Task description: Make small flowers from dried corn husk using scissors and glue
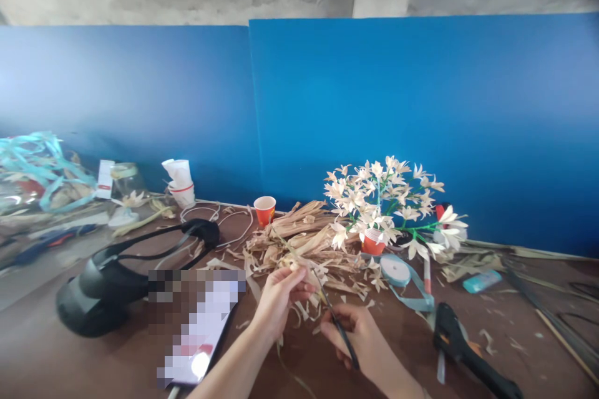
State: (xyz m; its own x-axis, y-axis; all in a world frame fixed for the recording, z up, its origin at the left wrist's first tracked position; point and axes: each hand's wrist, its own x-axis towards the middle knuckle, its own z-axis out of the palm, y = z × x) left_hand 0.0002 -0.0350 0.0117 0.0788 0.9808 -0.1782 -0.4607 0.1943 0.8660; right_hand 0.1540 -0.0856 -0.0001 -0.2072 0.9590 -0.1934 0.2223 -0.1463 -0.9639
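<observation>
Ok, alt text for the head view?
A left hand pinches a small pale piece while the right hand holds a slim dark tool pointed toward it, over a cluttered brown table. Beyond are dried leaves and white flowers; a phone and headset lie left, a glue gun right.

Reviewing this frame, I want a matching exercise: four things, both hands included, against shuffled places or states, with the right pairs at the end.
Things:
1. Left hand
2. Right hand
3. Glue gun
4. White flower bunch

Places or states:
A. Holding a slim dark tool
B. In front of the blue panel, with an orange-red cup beneath it
C. Pinching a pale dried piece
D. Black, lying on the table to the right of both hands

Right pairs: 1-C, 2-A, 3-D, 4-B
</observation>
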